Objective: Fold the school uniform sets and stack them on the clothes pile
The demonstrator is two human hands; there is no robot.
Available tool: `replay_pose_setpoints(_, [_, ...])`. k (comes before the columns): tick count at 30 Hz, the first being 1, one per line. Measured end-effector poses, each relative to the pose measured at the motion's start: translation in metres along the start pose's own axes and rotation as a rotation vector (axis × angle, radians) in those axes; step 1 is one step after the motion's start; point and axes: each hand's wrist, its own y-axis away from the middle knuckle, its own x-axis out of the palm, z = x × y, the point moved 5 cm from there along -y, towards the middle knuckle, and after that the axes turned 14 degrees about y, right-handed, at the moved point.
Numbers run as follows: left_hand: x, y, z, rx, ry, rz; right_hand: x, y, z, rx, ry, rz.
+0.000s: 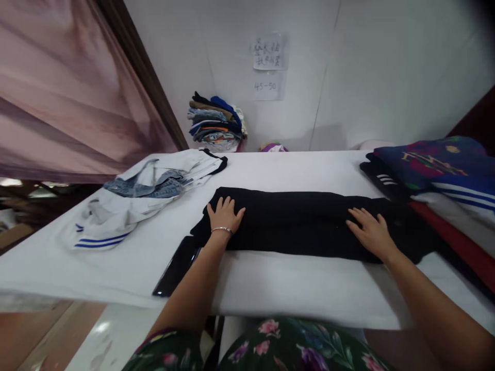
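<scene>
White cloth tabletop (294,288), long black garment (290,221) – flattened, fingers (227,205) spread

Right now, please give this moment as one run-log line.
left hand: palm down on black garment | right hand: palm down, same garment | table left: rumpled clothes | table right: clothes pile

room to pass behind black garment (294,221), loose clothes (162,188) blocking left, clothing stack (436,162) blocking right

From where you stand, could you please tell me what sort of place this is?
Probably a clothing workroom: a white table bears a black garment, a stack of clothes sits near the wall, and a handwritten sign hangs there.
</scene>
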Motion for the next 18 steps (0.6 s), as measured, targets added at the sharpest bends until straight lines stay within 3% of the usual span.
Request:
replay_pose_setpoints(3, [-0.003, 0.004, 0.010, -0.054, 0.056, -0.039, -0.020, 0.000, 0.008, 0.061, -0.340, -0.166])
replay_pose_setpoints(6, [-0.003, 0.001, 0.012, -0.062, 0.082, -0.051, -0.028, 0.005, 0.016, 0.194, -0.576, -0.206])
replay_pose_setpoints(8, [-0.002, -0.002, 0.012, -0.067, 0.093, -0.055, -0.029, 0.009, 0.022, 0.206, -0.660, -0.261])
replay_pose_setpoints(12, [-0.003, -0.003, 0.013, -0.073, 0.098, -0.050, -0.026, 0.020, 0.034, 0.046, -0.718, -0.359])
replay_pose_setpoints(18, [-0.003, -0.004, 0.015, -0.058, 0.104, -0.054, -0.019, 0.026, 0.042, -0.093, -0.534, -0.345])
